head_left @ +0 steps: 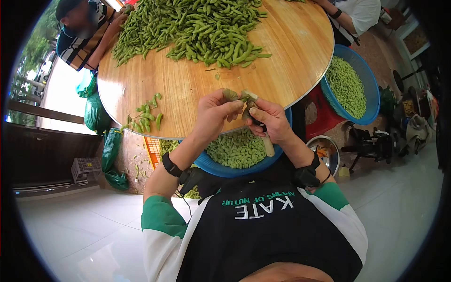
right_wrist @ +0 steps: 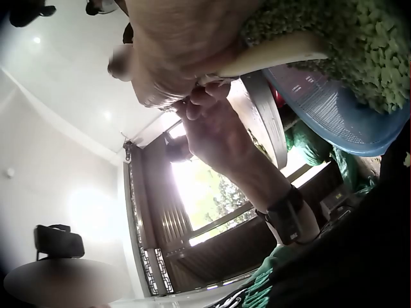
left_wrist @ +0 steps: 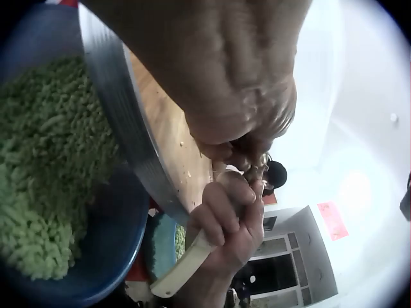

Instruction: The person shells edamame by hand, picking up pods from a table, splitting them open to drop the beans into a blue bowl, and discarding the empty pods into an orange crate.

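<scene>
Both hands meet over the near edge of the round wooden table [head_left: 291, 70], above a blue basket [head_left: 199, 163] of shelled green soybeans [head_left: 237, 149]. My right hand [head_left: 274, 123] grips a tool with a cream handle [head_left: 268, 146], which points down from the fist; its working end is hidden. A dark piece [head_left: 247, 113] shows by the right thumb. My left hand [head_left: 212, 110] pinches a small olive-green piece [head_left: 229, 95] with thumb and fingers, close to the right fingertips. In the left wrist view the cream handle [left_wrist: 183, 273] sticks out below the right fingers.
A large heap of soybean pods [head_left: 206, 33] covers the table's far side. A few pods on stems [head_left: 145, 117] lie at the left edge. Another blue basket of beans [head_left: 347, 89] stands at right, near a metal bowl [head_left: 324, 151]. Other people sit across the table.
</scene>
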Demonstrator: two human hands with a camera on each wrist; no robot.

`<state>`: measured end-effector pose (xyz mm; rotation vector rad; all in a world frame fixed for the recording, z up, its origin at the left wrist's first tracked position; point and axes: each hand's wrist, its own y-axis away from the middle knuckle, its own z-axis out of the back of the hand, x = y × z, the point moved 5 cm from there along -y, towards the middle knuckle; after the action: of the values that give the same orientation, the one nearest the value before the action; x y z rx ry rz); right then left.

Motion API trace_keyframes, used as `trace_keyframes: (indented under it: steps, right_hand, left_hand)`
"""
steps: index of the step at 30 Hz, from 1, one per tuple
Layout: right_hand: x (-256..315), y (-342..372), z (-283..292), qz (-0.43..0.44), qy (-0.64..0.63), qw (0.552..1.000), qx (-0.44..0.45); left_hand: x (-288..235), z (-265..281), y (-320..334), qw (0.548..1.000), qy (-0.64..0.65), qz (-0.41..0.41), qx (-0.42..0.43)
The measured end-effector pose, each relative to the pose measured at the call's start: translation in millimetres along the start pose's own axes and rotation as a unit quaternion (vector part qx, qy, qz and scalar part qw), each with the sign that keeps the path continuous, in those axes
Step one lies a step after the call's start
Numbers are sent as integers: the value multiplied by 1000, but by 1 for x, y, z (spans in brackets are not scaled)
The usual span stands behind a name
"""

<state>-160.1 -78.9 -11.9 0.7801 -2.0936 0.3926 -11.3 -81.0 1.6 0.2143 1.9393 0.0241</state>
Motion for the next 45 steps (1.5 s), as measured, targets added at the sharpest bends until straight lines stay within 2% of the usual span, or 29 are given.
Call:
trace_keyframes:
  steps: [1,2,4,8,9,10,11,12,13,14,16,17,19,20,22,23,25,29,31,32,34,35,36,37,41,43,44,45]
  right_hand:
    - [2,0,0,-2,-20,1000,14]
    - [3,1,2,-3,-20,1000,14]
    - [1,3,0,-37,-91,994,53]
    - [-2,6,5,-83,-192,978,23]
    - [-2,8,5,-97,-202,975,14]
    - [-3,9,5,-109,-212,971,5]
    - [-4,11,5,-110,-214,971,2]
    - [-6,12,4,-119,-230,966,8]
    - [-8,13,3,-127,-244,961,16]
    - [-9,14,3,-128,-246,961,15]
    - [-10,16,2,-132,-271,953,20]
    - [-11,18,0,-132,-273,953,19]
    - [-12,22,-7,-141,-320,936,37]
    - [-13,22,-8,-141,-321,936,37]
    - [-13,22,-10,-130,-329,935,33]
    - [-11,22,-11,-130,-329,935,33]
    - [-5,23,-12,-115,-309,944,21]
    - [-1,24,-9,-106,-248,963,-13]
    - [7,29,-4,-47,-59,995,-59]
    - [8,29,-2,-49,-59,995,-58]
    - [11,31,2,-60,-47,996,-50]
    - [9,33,3,-61,-46,996,-50]
    - [8,33,6,-36,49,996,-60]
    - [9,32,7,-10,143,987,-69]
    - [9,36,-1,-21,174,982,-68]
    - [8,39,-4,42,276,958,-70]
    - [6,38,-2,42,276,958,-69]
    - [10,38,-6,122,355,926,-44]
  left_hand:
    - [4,0,-1,997,66,49,16]
    - [2,3,-2,996,67,48,15]
    - [7,-9,1,948,230,155,154]
    - [11,-14,2,959,203,165,110]
    - [2,-13,0,997,29,25,71]
    - [-11,-14,2,982,-148,-118,30]
    - [-13,-13,3,982,-147,-114,30]
    - [-27,-17,10,906,-350,-234,40]
    - [-33,-24,18,773,-533,-339,49]
    - [-34,-23,19,774,-533,-338,49]
    - [-35,-29,24,706,-582,-399,59]
    - [-35,-28,25,707,-582,-397,60]
    - [-29,-16,17,855,-448,-252,70]
    - [-29,-17,18,855,-449,-251,71]
    - [-25,-15,16,912,-354,-203,43]
    - [-26,-18,16,912,-355,-203,43]
    - [-20,-16,12,969,-236,-61,26]
    - [-11,-18,10,979,-191,-63,18]
    - [-12,-22,12,960,-258,-108,27]
    - [-12,-21,12,960,-257,-108,25]
    - [-1,-23,11,978,-192,-13,79]
    - [1,-23,10,978,-190,-13,79]
    - [3,-23,9,984,-164,-12,74]
    - [5,-22,8,988,-139,-12,69]
    - [13,-28,12,994,-87,-10,67]
    - [15,-30,14,993,-95,-62,34]
    - [20,-29,15,993,-95,-62,32]
    - [24,-28,15,993,-102,-63,12]
